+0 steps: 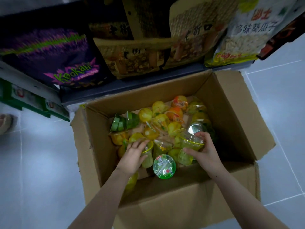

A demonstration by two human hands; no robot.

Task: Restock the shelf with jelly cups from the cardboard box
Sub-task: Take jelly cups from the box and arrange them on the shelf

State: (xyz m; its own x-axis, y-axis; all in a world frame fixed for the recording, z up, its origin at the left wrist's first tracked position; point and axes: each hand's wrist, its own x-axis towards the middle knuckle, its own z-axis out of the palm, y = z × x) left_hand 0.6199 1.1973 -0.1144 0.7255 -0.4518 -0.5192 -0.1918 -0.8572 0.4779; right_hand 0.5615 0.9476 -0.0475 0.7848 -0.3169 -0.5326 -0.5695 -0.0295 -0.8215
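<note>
An open cardboard box (231,123) stands on the floor, holding several jelly cups in yellow, orange and green. Both my hands are inside it. My left hand (134,154) lies over a pale green jelly cup (147,156) near the box's front left, fingers wrapped on it. My right hand (204,149) grips a yellow-green jelly cup (191,142) lying on its side, fingers over its top and thumb below. A green-lidded cup (164,166) sits between my hands, lid facing up.
A dark shelf edge (132,83) runs just behind the box, stocked with snack bags: a purple one (66,63), brown ones (132,60) and a white-yellow one (239,38). Pale floor tiles (41,162) surround the box. A foot (5,123) shows at far left.
</note>
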